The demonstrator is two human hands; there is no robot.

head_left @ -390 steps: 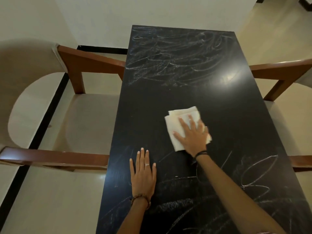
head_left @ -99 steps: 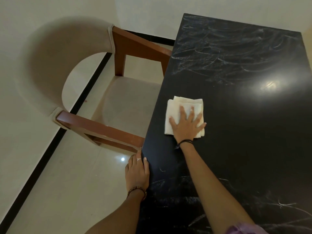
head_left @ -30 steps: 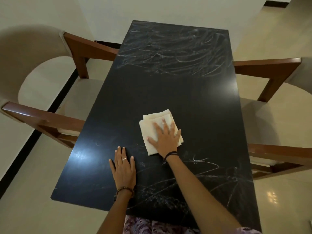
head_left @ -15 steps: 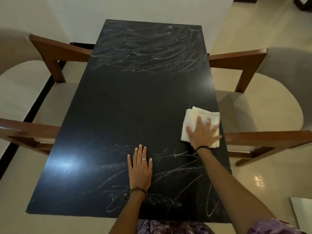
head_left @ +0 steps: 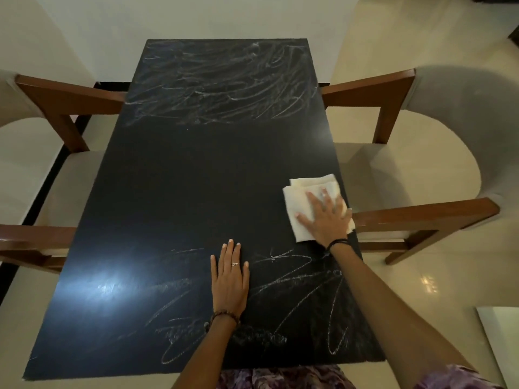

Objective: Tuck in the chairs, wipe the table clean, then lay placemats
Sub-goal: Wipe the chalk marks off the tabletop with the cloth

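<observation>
From the head camera, I look down on a black table (head_left: 196, 178) flanked by two wood-armed chairs, the left chair (head_left: 42, 169) and the right chair (head_left: 415, 175), each drawn up so its arms meet the table's long edges. My right hand (head_left: 327, 217) lies flat with fingers spread on a folded white cloth (head_left: 302, 192), pressing it to the table at the right edge, just beside the right chair's near arm; the grip is open, fingers straight, nothing curled around the cloth. My left hand (head_left: 229, 276) rests palm down on the table near the middle of the near end, fingers straight and together, holding nothing. Chalk-like scribbles (head_left: 222, 82) cover the far end, and more marks (head_left: 295, 290) cross the near end around my left hand; the middle band of the table is dark and plain.
</observation>
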